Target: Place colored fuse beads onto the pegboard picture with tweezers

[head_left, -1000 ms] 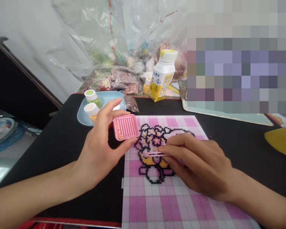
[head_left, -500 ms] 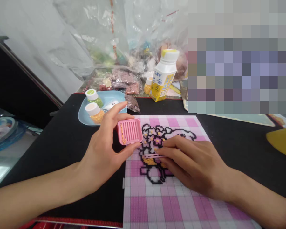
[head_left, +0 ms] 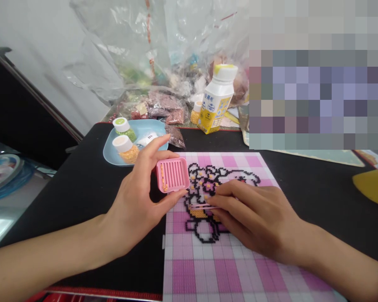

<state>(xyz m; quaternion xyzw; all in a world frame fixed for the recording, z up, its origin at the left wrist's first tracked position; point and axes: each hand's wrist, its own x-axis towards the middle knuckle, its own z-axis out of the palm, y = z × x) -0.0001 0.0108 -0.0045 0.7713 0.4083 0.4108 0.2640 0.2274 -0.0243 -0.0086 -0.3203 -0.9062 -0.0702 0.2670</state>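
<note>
My left hand (head_left: pixel 138 201) grips a small pink ribbed tray (head_left: pixel 172 174) with a row of orange beads along its left side, holding it just above the left edge of the pegboard (head_left: pixel 227 268). My right hand (head_left: pixel 255 216) rests on the pink-and-white checked pegboard and pinches pink tweezers (head_left: pixel 201 206), their tips pointing left. The tips touch the bead picture (head_left: pixel 208 197), a black outline with pink flowers and an orange patch.
A light blue dish (head_left: pixel 145 129) behind my left hand holds two capped bead jars, green (head_left: pixel 123 127) and orange (head_left: pixel 126 149). A white-and-yellow bottle (head_left: pixel 216 100) and clear bags of beads (head_left: pixel 166 109) stand at the back. A black mat (head_left: pixel 82 184) covers the table.
The pink tray has shifted slightly right and down toward the bead picture. My right hand with the tweezers has stayed almost in place on the board.
</note>
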